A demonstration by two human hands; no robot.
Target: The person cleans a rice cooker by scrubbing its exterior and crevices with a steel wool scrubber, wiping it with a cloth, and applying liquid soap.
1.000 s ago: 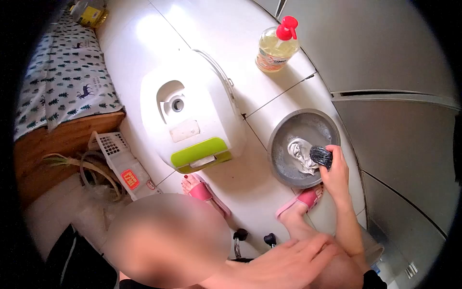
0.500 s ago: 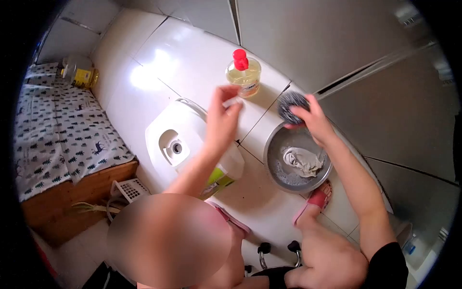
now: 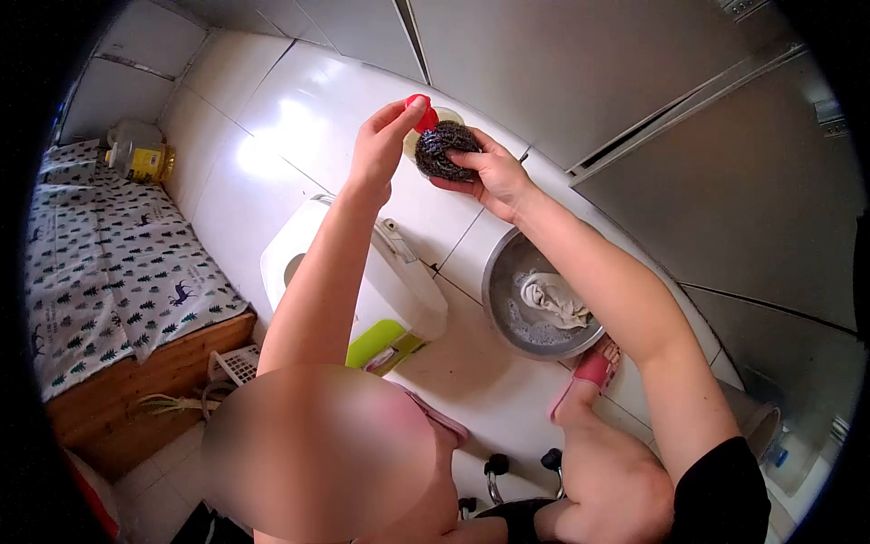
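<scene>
Scrubber (image 3: 439, 145) now at bottle (image 3: 450, 116) (right forearm (image 3: 603, 281) over basin (image 3: 498, 281))

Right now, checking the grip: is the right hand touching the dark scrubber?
Touching: in the head view, the right hand lays its thumb across the dark scrubber.

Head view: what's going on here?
The person's left hand is on the red pump top of a bottle, while the right hand holds a dark scrubbing pad right by it. A pale cloth lies in sudsy water in the metal basin on the floor.
</scene>
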